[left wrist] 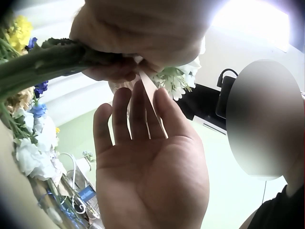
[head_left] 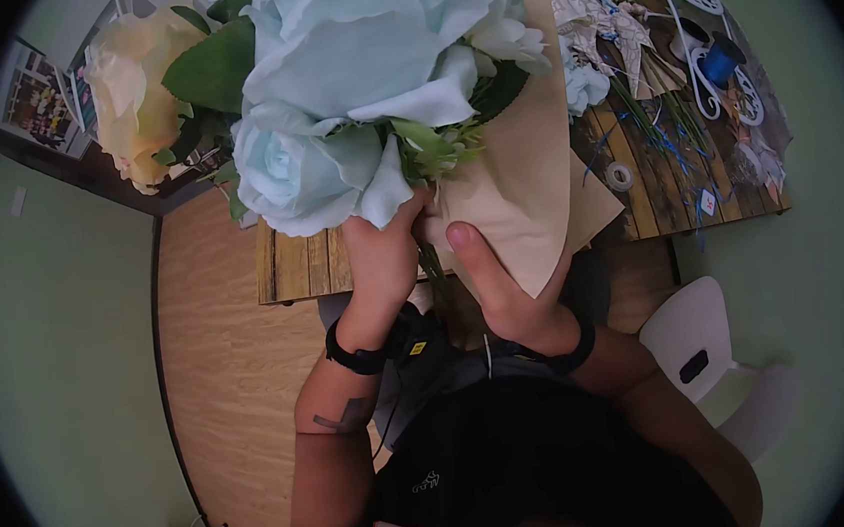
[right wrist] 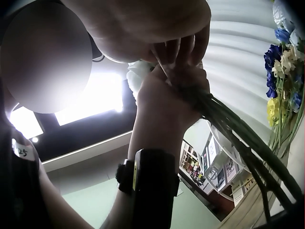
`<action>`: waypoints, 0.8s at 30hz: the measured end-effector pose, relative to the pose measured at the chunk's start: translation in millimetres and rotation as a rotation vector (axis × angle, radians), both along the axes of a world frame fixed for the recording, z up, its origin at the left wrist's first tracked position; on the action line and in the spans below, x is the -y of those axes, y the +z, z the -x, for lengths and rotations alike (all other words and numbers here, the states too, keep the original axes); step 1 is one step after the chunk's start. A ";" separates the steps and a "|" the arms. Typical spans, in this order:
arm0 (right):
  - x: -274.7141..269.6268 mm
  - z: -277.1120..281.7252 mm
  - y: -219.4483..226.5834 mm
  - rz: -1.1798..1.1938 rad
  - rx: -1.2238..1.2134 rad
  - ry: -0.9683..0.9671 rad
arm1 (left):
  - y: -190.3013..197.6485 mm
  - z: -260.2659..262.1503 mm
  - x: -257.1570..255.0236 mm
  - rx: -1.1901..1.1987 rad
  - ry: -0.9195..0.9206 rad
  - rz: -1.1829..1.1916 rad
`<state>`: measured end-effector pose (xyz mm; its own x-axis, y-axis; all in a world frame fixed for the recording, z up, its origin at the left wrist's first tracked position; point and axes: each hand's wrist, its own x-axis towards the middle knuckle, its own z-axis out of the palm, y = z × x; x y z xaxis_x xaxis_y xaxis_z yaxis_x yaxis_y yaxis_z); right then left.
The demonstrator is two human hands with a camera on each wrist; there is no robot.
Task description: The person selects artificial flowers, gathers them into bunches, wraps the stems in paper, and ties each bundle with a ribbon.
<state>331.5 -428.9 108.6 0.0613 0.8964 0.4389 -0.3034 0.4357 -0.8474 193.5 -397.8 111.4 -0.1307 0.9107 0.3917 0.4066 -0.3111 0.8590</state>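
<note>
My left hand [head_left: 381, 254] grips the green stems [right wrist: 250, 150] of a bouquet, close below its blooms. Large pale blue roses [head_left: 343, 50] and a cream rose [head_left: 132, 98] rise above it with green leaves. My right hand [head_left: 526, 300] is beside the left one, at the tan wrapping paper [head_left: 526, 194] along the bouquet's right side. In the left wrist view, its palm faces the camera and its fingers [left wrist: 121, 117] are straight, with the paper's edge between thumb and fingers. The paper hides those fingers in the head view.
Behind the bouquet stands a slatted wooden table [head_left: 646, 184]. On it lie a tape roll [head_left: 619, 176], a blue ribbon spool [head_left: 721, 62], white scroll-metal stands [head_left: 703, 88] and more flowers [head_left: 585, 84]. At the right, a white chair [head_left: 693, 325] holds a phone [head_left: 694, 367].
</note>
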 end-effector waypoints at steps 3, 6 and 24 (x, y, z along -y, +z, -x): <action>-1.9 2.3 -8.6 -0.073 0.094 -0.060 | 16.2 -4.7 -0.7 0.470 -0.141 0.096; -2.6 3.6 -16.2 -0.184 0.189 -0.208 | 15.7 -4.4 -4.5 0.505 -0.200 0.067; -4.2 10.9 -3.0 -0.139 -0.013 -0.055 | 18.0 6.6 5.7 0.727 -0.513 0.269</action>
<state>320.7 -424.7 105.7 0.1148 0.8223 0.5573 -0.2868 0.5646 -0.7739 186.9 -403.6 129.3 0.1826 0.9733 0.1388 -0.3921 -0.0574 0.9181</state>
